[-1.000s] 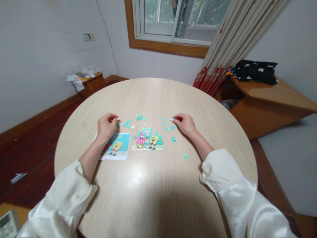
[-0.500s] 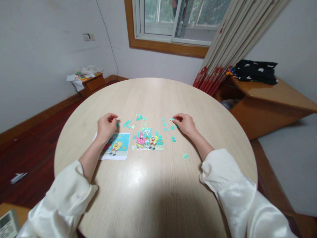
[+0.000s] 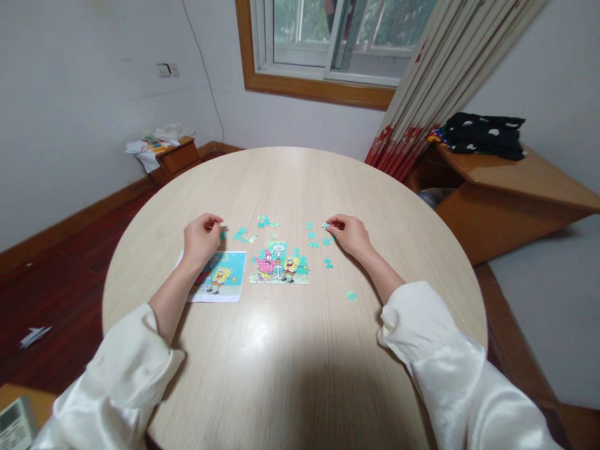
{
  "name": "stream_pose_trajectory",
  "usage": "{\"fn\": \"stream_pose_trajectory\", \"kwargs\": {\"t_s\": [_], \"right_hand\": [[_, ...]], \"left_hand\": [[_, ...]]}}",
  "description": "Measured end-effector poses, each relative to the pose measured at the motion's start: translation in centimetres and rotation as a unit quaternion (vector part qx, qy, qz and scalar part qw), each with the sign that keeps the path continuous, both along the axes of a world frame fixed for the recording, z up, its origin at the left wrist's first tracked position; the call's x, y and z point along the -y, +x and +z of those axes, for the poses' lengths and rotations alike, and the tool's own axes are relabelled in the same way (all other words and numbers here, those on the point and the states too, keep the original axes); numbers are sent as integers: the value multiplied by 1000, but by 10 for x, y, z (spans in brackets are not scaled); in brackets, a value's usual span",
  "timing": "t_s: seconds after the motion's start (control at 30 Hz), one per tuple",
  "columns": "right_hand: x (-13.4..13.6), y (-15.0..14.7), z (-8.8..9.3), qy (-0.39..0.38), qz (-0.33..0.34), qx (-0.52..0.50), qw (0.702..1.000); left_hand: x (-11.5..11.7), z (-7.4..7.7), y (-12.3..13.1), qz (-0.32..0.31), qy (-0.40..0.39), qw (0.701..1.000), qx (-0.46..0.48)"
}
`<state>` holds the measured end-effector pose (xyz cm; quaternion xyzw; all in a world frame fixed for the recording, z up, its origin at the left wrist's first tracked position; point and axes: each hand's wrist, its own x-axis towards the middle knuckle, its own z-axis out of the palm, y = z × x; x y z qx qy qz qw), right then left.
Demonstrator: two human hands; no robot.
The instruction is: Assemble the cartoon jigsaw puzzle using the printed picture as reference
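Observation:
A partly joined jigsaw puzzle point(image 3: 279, 265) with cartoon figures lies flat mid-table. My right hand point(image 3: 350, 234), to its upper right, pinches a small turquoise puzzle piece point(image 3: 325, 227) at the fingertips. Loose turquoise pieces point(image 3: 314, 244) are scattered just left of that hand. My left hand point(image 3: 202, 237) hovers over the top of a printed picture sheet point(image 3: 237, 290), its thumb and fingers closed together. What those fingers hold, if anything, I cannot make out. Close by on the right lie more loose pieces point(image 3: 241, 234), and another cluster point(image 3: 265, 221) sits above the puzzle.
Everything rests on a round pale wooden table point(image 3: 290, 362). One lone puzzle piece point(image 3: 351, 296) lies toward the right. Beyond the table are a window point(image 3: 328, 94), a long curtain point(image 3: 440, 75) and a tilted wooden cabinet point(image 3: 515, 200) with dark cloth point(image 3: 487, 136) on top.

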<state>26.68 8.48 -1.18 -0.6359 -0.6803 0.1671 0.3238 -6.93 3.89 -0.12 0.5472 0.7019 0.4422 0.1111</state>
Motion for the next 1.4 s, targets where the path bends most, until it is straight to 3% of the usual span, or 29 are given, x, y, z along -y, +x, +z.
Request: {"fn": "stream_pose_trajectory", "kwargs": {"t_s": [1.4], "right_hand": [[-1,1,-1,16,-9,23,1000]], "left_hand": [[0,-2,-2,2,5,1000,2]]}}
